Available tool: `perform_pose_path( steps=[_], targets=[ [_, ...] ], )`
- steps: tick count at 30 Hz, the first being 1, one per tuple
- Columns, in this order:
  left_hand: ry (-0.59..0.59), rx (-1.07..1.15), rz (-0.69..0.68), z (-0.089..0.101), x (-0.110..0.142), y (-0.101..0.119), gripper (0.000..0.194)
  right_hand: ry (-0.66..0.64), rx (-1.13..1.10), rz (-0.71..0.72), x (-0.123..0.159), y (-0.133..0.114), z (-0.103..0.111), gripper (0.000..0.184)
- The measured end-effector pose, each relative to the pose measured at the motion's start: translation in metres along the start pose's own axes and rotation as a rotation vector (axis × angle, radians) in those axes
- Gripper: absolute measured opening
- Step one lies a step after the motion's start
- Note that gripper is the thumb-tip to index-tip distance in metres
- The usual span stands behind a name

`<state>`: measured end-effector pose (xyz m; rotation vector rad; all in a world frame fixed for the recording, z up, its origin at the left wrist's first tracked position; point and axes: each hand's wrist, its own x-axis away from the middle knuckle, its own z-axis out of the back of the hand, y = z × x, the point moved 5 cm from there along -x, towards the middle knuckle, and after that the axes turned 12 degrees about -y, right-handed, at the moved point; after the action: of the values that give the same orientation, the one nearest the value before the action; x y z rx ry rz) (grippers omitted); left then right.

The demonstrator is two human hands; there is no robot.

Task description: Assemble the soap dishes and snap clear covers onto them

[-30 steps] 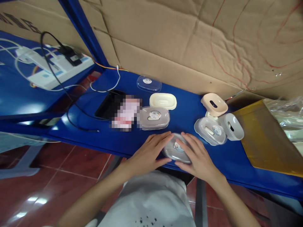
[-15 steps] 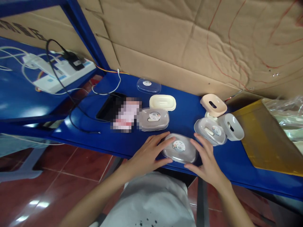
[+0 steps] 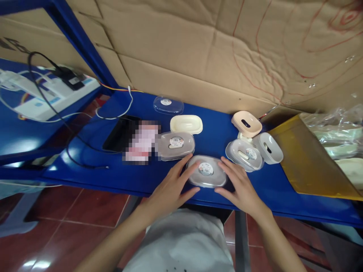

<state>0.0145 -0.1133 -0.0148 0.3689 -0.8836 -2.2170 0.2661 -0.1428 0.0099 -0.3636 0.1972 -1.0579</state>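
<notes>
A grey oval soap box with a clear lid and a round white label lies at the front edge of the blue table, directly before me. My left hand holds its left end, thumb near the front edge and fingers over the lid's rim. The opposite end is held by my right hand in the same way. Just behind to the left is another lidded soap box. A cream soap dish stands beyond that one, and a loose clear lid lies farther back.
At right are a lidded soap box, a peach slotted tray and a white slotted tray, beside a yellow-edged carton with plastic-wrapped pieces. On the left lie a black device, cables and a power strip.
The soap box between my hands has moved slightly away from me across the table and lies flatter, with both hands still at its ends. The camera view has shifted a little.
</notes>
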Motion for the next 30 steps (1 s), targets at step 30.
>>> perform_pose_path(
  steps=[30],
  targets=[
    [0.083, -0.202, -0.042, -0.005, -0.001, 0.004, 0.067, 0.085, 0.605, -0.362, -0.146, 0.008, 0.056, 0.055]
  ],
)
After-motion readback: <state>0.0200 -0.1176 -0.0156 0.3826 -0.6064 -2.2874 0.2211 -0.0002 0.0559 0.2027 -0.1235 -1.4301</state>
